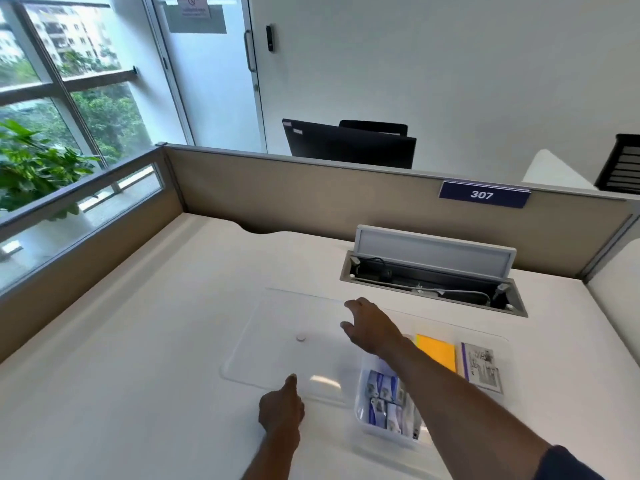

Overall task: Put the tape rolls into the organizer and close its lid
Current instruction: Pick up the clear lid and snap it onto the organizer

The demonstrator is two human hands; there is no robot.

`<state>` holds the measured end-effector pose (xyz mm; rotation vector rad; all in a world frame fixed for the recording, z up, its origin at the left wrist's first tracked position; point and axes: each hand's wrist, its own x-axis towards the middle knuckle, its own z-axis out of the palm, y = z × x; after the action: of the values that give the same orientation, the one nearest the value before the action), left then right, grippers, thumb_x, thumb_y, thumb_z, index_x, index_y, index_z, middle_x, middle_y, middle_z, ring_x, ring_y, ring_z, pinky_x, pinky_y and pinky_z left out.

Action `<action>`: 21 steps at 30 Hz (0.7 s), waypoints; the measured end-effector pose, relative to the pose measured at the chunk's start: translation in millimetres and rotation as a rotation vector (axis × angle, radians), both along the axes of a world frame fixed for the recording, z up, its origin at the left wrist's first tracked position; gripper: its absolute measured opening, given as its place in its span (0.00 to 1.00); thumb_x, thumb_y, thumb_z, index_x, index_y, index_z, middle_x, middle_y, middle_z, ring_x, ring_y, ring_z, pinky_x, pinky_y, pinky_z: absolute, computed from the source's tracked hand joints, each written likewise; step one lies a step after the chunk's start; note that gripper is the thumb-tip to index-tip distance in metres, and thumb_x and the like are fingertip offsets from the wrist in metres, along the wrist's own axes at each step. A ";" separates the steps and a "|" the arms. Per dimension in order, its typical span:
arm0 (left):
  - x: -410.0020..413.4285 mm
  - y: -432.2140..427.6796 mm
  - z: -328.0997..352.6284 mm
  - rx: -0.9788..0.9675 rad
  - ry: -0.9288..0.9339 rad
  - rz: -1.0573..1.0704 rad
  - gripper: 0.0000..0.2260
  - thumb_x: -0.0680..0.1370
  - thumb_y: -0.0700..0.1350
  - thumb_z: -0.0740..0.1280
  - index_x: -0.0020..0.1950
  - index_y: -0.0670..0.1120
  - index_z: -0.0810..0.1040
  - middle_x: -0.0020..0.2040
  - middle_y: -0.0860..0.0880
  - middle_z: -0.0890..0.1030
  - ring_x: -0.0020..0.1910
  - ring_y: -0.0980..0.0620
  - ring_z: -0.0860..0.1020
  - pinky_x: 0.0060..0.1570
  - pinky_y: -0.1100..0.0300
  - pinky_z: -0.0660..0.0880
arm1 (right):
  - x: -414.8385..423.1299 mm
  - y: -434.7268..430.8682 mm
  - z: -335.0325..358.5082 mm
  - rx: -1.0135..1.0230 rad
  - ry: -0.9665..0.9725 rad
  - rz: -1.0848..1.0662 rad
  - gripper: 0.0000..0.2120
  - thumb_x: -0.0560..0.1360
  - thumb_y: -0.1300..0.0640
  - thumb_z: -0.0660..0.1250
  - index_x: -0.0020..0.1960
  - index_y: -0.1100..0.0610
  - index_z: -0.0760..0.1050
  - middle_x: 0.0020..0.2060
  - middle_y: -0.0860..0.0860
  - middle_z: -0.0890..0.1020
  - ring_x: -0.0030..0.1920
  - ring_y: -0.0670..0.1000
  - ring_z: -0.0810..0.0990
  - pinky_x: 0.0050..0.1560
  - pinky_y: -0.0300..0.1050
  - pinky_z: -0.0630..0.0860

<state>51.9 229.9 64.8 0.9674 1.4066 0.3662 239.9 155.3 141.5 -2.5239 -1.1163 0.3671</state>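
A clear plastic lid (277,344) with a small round knob (300,338) lies flat on the white desk, left of the clear organizer (498,344). My right hand (370,327) reaches across the organizer to the lid's far right edge, fingers apart and touching it. My left hand (281,407) rests at the lid's near edge, one finger stretched onto it and the others curled. The organizer holds small blue and white packs (382,400), a yellow pad (437,353) and a printed card (482,367). No tape roll is recognisable in view.
An open cable hatch (433,275) with its flap raised sits in the desk behind the organizer. Beige partition walls (294,192) enclose the desk at the back and left. A dark monitor (349,143) stands beyond the partition.
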 end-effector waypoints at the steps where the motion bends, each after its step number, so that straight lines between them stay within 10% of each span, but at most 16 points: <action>1: -0.2 5.1 1.9 -0.011 0.002 0.003 0.18 0.73 0.49 0.72 0.31 0.37 0.76 0.24 0.42 0.79 0.24 0.44 0.77 0.42 0.46 0.81 | 2.3 8.7 -1.4 -0.038 -0.001 0.006 0.23 0.76 0.51 0.61 0.68 0.59 0.66 0.64 0.58 0.71 0.65 0.59 0.70 0.63 0.52 0.70; 6: -0.4 32.0 -0.9 -0.165 -0.044 -0.003 0.15 0.73 0.47 0.72 0.42 0.34 0.76 0.30 0.37 0.78 0.26 0.42 0.77 0.30 0.51 0.78 | 15.8 53.8 -14.0 -0.223 0.000 0.021 0.23 0.75 0.49 0.60 0.67 0.59 0.64 0.63 0.58 0.69 0.64 0.60 0.69 0.62 0.53 0.71; 21: -0.5 61.8 -9.6 -0.253 0.001 -0.160 0.08 0.72 0.34 0.66 0.33 0.36 0.74 0.27 0.38 0.73 0.23 0.46 0.70 0.26 0.58 0.69 | 43.7 113.5 -50.2 -0.376 0.081 -0.001 0.15 0.73 0.62 0.56 0.59 0.63 0.66 0.59 0.60 0.70 0.60 0.62 0.74 0.57 0.51 0.71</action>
<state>51.4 291.7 55.2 0.8638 1.3294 0.0667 283.6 268.8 91.3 -2.7976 -1.0995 0.7341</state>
